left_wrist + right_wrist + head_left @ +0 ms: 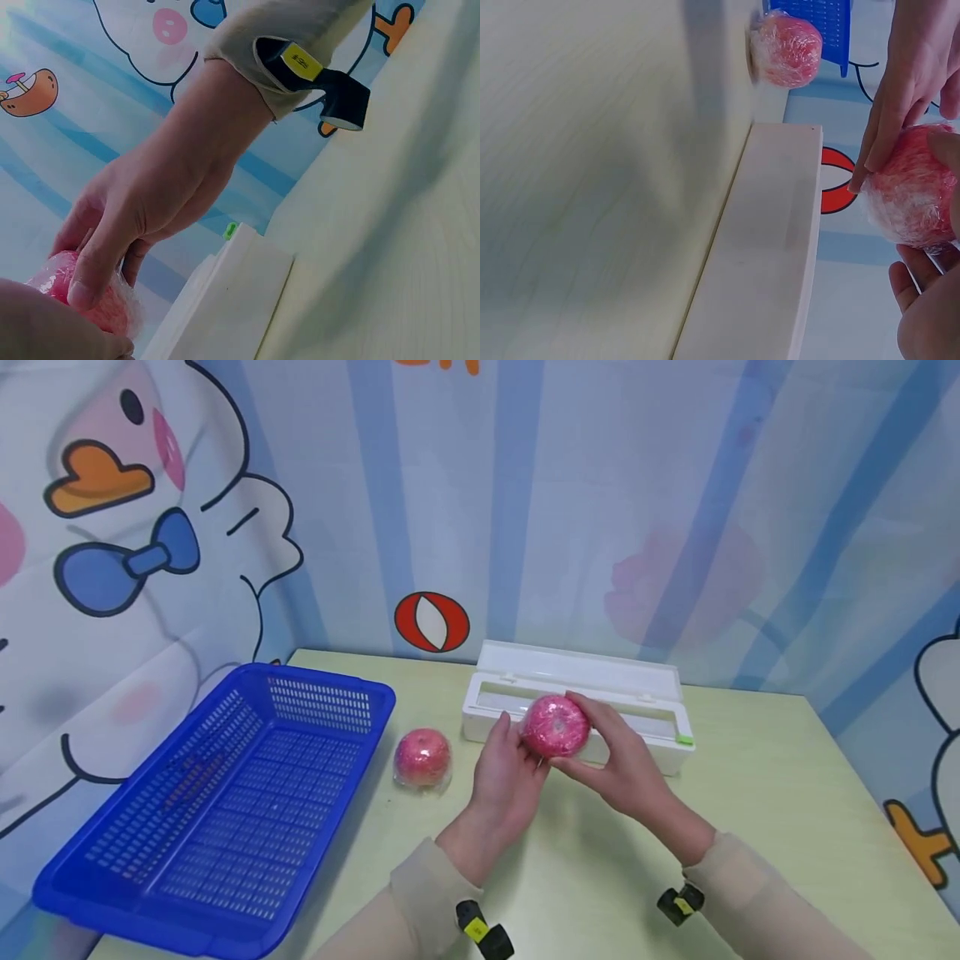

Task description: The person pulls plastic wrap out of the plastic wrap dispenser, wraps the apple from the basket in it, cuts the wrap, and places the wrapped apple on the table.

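A red apple [556, 726] wrapped in clear plastic film is held up between both hands, in front of a white box. My right hand [626, 760] grips it from the right, thumb on the near side and fingers round the far side. Palm up, my left hand [507, 781] has its straight fingers under the apple; in the right wrist view these fingers [889, 124] lie along its underside. The left wrist view has the film-covered apple [120, 311] partly hidden behind the left hand [45, 326]. Another film-wrapped apple [422, 757] sits on the table, left of the hands.
Behind the hands stands the long white film dispenser box [480, 727], its lid [577, 664] raised and a green slider [684, 739] at its right end. A blue plastic basket [330, 827] takes up the table's left side. A printed cloth [570, 510] hangs behind the table [780, 793].
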A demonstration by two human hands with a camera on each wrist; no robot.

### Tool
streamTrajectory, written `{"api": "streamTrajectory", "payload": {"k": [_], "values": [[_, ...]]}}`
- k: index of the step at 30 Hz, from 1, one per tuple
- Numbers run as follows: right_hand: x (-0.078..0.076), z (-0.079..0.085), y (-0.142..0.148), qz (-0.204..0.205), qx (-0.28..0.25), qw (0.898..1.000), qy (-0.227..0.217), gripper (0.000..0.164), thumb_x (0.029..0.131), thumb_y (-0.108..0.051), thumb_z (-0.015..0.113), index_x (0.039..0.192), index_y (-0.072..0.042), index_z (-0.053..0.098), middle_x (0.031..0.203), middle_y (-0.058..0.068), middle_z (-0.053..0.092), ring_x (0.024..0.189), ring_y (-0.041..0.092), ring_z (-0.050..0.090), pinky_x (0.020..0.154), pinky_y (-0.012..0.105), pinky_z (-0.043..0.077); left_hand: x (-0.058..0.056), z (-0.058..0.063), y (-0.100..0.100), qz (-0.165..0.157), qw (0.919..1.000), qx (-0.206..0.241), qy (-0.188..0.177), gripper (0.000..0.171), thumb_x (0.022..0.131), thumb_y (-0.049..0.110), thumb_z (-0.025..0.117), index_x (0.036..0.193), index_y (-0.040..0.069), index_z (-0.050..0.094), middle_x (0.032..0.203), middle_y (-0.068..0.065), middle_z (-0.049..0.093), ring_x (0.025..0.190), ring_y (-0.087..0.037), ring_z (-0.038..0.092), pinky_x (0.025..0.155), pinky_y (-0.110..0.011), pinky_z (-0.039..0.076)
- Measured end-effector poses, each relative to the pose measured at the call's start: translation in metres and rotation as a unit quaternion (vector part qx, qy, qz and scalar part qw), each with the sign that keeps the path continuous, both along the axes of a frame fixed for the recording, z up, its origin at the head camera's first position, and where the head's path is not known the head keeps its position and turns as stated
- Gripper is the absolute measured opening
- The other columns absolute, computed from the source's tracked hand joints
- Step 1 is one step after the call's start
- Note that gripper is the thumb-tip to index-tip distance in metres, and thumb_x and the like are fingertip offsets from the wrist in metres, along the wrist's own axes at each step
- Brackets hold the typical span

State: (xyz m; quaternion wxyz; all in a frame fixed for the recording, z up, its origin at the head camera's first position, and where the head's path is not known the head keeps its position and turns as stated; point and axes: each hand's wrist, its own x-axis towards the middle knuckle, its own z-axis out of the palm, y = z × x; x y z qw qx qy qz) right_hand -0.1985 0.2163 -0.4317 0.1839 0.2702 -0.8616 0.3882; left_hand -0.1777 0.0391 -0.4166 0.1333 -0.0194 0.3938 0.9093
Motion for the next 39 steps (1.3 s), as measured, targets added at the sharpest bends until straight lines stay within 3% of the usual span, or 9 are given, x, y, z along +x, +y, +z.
{"api": "streamTrajectory", "payload": {"k": [7,10,12,16,19,20,24,30,39], "values": [[0.000,-0.006,0.000,0.014,0.007,1.000,-0.006,0.088,0.080,-0.009,0.095,0.156,-0.004,0.051,0.151,0.017,0.059,0.138,0.038,0.057,0.108,0.061,0.052,-0.001,-0.003,-0.006,-0.015,0.9995,-0.026,-0.007,0.059,0.115,0.039,0.038,0.161,0.002,0.038,0.163,-0.018,0.041,0.152,-0.032,0.041,0.126,-0.042,0.036],[0.000,-0.007,0.003,0.024,0.006,0.999,-0.027,0.086,0.080,-0.010,0.095,0.155,-0.005,0.052,0.149,0.016,0.061,0.135,0.037,0.060,0.104,0.061,0.055,-0.001,-0.010,-0.017,-0.041,0.9927,-0.113,0.011,0.056,0.115,0.034,0.043,0.158,-0.001,0.043,0.157,-0.019,0.049,0.148,-0.031,0.046,0.126,-0.045,0.036],[0.001,-0.008,0.004,0.027,0.002,0.998,-0.053,0.086,0.081,-0.012,0.095,0.155,-0.006,0.052,0.149,0.015,0.062,0.133,0.036,0.061,0.102,0.061,0.056,0.000,-0.013,-0.025,-0.049,0.9752,-0.213,0.035,0.058,0.114,0.036,0.045,0.159,-0.001,0.044,0.157,-0.019,0.050,0.148,-0.034,0.047,0.126,-0.048,0.036],[0.002,-0.014,-0.001,0.041,-0.004,0.995,-0.093,0.084,0.084,-0.018,0.093,0.156,-0.007,0.052,0.150,0.014,0.062,0.131,0.035,0.064,0.101,0.061,0.057,0.006,-0.018,-0.041,-0.017,0.9018,-0.422,0.094,0.064,0.113,0.044,0.047,0.164,0.006,0.041,0.164,-0.012,0.048,0.153,-0.034,0.044,0.123,-0.052,0.038],[0.005,-0.019,-0.008,0.063,-0.004,0.994,-0.094,0.082,0.086,-0.018,0.092,0.157,-0.007,0.051,0.151,0.013,0.062,0.132,0.034,0.064,0.101,0.059,0.057,0.012,-0.020,-0.051,0.012,0.8562,-0.497,0.142,0.063,0.112,0.045,0.050,0.165,0.012,0.040,0.166,-0.008,0.047,0.153,-0.030,0.045,0.120,-0.050,0.043],[0.005,-0.020,-0.011,0.070,-0.003,0.993,-0.095,0.083,0.086,-0.018,0.092,0.157,-0.007,0.051,0.151,0.013,0.061,0.132,0.033,0.063,0.102,0.057,0.057,0.014,-0.022,-0.054,0.016,0.8479,-0.505,0.162,0.062,0.113,0.043,0.051,0.165,0.012,0.041,0.166,-0.008,0.047,0.152,-0.030,0.046,0.119,-0.048,0.044],[0.009,-0.026,-0.023,0.098,-0.003,0.990,-0.103,0.081,0.086,-0.017,0.092,0.156,-0.006,0.052,0.153,0.011,0.061,0.134,0.031,0.063,0.104,0.053,0.057,0.023,-0.027,-0.064,0.015,0.8203,-0.535,0.202,0.060,0.112,0.037,0.055,0.163,0.010,0.043,0.163,-0.011,0.049,0.150,-0.031,0.048,0.118,-0.048,0.045],[0.015,-0.036,-0.047,0.135,-0.008,0.981,-0.141,0.078,0.087,-0.017,0.091,0.154,-0.003,0.054,0.150,0.012,0.063,0.131,0.032,0.065,0.105,0.055,0.056,0.040,-0.035,-0.083,0.027,0.7931,-0.583,0.176,0.057,0.110,0.035,0.058,0.161,0.010,0.048,0.159,-0.014,0.053,0.146,-0.034,0.052,0.115,-0.052,0.048],[0.016,-0.050,-0.090,0.179,-0.004,0.969,-0.171,0.078,0.089,-0.026,0.089,0.155,-0.007,0.054,0.152,0.008,0.062,0.134,0.028,0.063,0.107,0.049,0.055,0.059,-0.048,-0.117,0.086,0.7768,-0.605,0.153,0.054,0.110,0.032,0.060,0.157,0.008,0.052,0.157,-0.018,0.055,0.143,-0.040,0.054,0.114,-0.056,0.048]]}}
